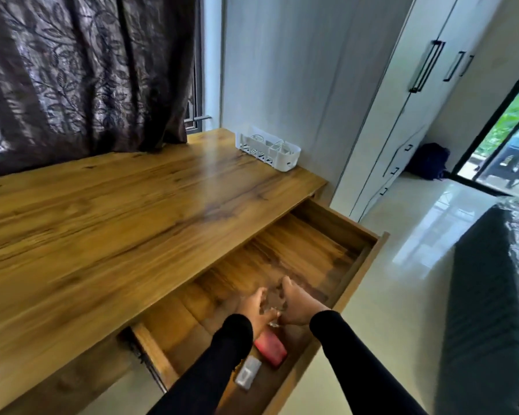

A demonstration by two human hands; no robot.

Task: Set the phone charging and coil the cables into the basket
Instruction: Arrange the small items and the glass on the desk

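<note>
Head view looks down into the open drawer (354, 265) of my wooden desk (108, 223), pulled out toward the near right. Both my hands are inside it, close together over the drawer floor: my left hand (253, 308) and right hand (297, 307) have their fingers curled around something pale and blurred between them, perhaps a bundle of cable (271, 304), though I cannot tell for sure what it is. Just nearer than my hands a pink-red object (271, 350) lies on the drawer floor, partly under my left sleeve, and nearer still a small white block, possibly a charger (247, 375), lies beside that sleeve. On the far right corner of the desktop, close to the wall, stands the white basket (282, 161) with slotted sides; pale coiled cables (270, 143) show inside it. A dark leaf-patterned curtain (72, 70) hangs behind the desk at the far left. A white wardrobe (402, 115) with black handles stands at the far right, a dark blue bundle (430, 161) lies on the glossy floor beside it, and a dark mattress edge (477, 310) fills the near right.
</note>
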